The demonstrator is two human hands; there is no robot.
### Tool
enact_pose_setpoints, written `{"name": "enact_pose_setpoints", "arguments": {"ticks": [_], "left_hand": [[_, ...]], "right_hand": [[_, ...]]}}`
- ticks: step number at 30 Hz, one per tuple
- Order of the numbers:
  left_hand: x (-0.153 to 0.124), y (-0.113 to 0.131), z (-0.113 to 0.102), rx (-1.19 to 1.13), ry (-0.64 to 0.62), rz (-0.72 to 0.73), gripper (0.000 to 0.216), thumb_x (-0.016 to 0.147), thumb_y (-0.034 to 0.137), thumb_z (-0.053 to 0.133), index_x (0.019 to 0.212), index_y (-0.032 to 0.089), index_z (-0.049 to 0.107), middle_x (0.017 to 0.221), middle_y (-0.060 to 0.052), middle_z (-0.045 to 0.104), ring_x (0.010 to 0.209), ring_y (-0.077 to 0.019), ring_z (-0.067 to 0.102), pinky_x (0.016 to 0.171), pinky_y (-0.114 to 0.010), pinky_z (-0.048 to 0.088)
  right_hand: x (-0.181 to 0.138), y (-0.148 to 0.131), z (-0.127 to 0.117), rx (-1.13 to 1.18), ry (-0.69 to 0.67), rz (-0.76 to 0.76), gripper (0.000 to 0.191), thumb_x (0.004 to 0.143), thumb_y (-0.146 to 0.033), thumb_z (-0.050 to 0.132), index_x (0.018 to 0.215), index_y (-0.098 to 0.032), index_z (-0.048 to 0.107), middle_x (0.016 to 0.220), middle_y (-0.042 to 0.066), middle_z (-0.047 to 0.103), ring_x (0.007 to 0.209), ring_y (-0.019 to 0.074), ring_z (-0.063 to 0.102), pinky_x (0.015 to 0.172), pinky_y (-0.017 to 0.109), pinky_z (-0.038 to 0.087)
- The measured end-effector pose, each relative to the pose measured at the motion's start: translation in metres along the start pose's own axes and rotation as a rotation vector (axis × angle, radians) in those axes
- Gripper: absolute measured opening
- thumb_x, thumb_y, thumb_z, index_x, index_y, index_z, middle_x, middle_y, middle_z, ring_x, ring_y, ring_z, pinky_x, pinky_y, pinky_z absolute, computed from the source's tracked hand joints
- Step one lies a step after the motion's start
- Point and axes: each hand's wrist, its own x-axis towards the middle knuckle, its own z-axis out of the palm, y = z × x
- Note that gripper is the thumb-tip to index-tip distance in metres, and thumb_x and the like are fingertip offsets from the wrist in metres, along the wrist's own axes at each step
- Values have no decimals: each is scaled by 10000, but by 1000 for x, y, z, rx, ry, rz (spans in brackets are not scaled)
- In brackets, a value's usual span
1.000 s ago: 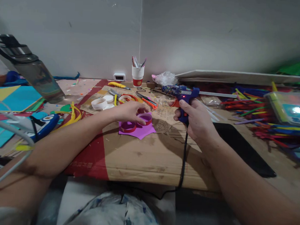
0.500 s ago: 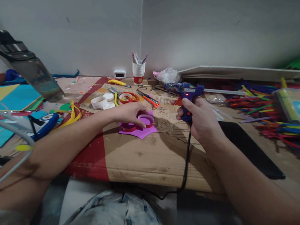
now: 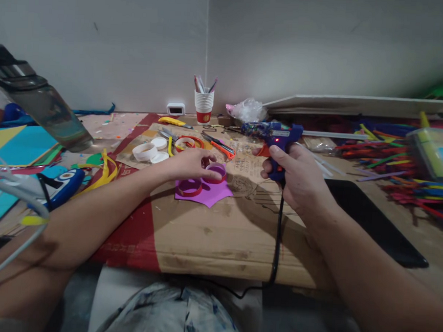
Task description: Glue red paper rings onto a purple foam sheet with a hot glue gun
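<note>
Red ring (image 3: 216, 172) shifts toward twelve o'clock, pinched in our left hand (image 3: 192, 163); our right hand (image 3: 297, 181) still grips the glue gun (image 3: 281, 135), three o'clock.

Blue glue gun (image 3: 279, 134) upright, red ring (image 3: 220, 168) flat

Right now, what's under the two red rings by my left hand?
A purple sheet lies under the near red ring, itself on brown cardboard. Your left hand touches the other ring at the sheet's back edge; what's beneath it is hidden.
</note>
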Motion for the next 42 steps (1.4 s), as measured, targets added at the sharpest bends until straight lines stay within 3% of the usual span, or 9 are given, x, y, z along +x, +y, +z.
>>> {"name": "enact_pose_setpoints", "arguments": {"ticks": [3,5,11,22,25,28,31,34,42], "left_hand": [[1,-6,-9,57,41,51,591,943,663,430,1018,155,721,967,-88,719,822,-189,609,732,-304,417],[2,-11,-12,102,26,79,560,990,588,362,930,156,714,917,-77,711,795,-181,600,724,-302,412],[1,-18,-9,149,-28,71,312,970,326,477,1100,191,726,1151,-67,744,986,-184,651,839,-272,442],[-10,-15,-13,92,-146,-77,218,905,305,583,898,168,752,821,-29,755,674,-136,631,638,-244,422],[-13,-11,-15,63,-166,-68,201,891,305,599,870,167,744,783,-17,742,646,-128,620,615,-239,409],[-14,-11,-16,79,-114,-12,255,882,369,629,975,162,745,892,-43,755,737,-152,648,651,-248,424],[-13,-13,-14,29,-67,103,510,819,482,719,1219,169,685,1159,-88,722,962,-198,667,781,-265,475],[-12,-16,-5,-11,-85,221,707,730,474,820,1343,189,613,1316,-109,650,1146,-236,622,931,-300,476],[-11,-16,10,-55,-113,285,547,766,376,820,1259,195,666,1233,-96,659,1153,-237,607,983,-341,464]], "right_hand": [[-1,-2,0,6,6,20,236,781,-383,750,887,-239,596,861,9,678,562,99,465,486,247,448],[-2,-3,0,26,12,38,229,780,-359,757,894,-235,602,859,4,677,565,96,468,489,242,444],[-4,-3,0,41,-30,56,202,800,-345,744,914,-235,620,858,-2,666,557,94,467,492,241,430],[-6,-2,1,18,-52,77,308,773,-402,781,948,-212,613,888,5,691,549,83,488,499,244,426],[-6,-1,1,9,-47,103,330,756,-410,790,944,-217,601,778,-29,642,533,88,484,503,245,424],[-7,-1,0,-6,-46,114,344,748,-424,792,945,-219,600,663,-59,568,530,102,483,502,244,418],[-7,-1,0,-8,-43,116,351,736,-429,801,938,-223,600,656,-60,567,538,106,482,504,245,421],[-7,-1,1,-13,-40,131,356,732,-438,805,935,-223,607,664,-56,576,542,104,482,507,244,419],[-6,0,1,-18,-25,147,366,731,-448,807,955,-224,623,754,-34,633,549,101,486,508,254,417]]}}
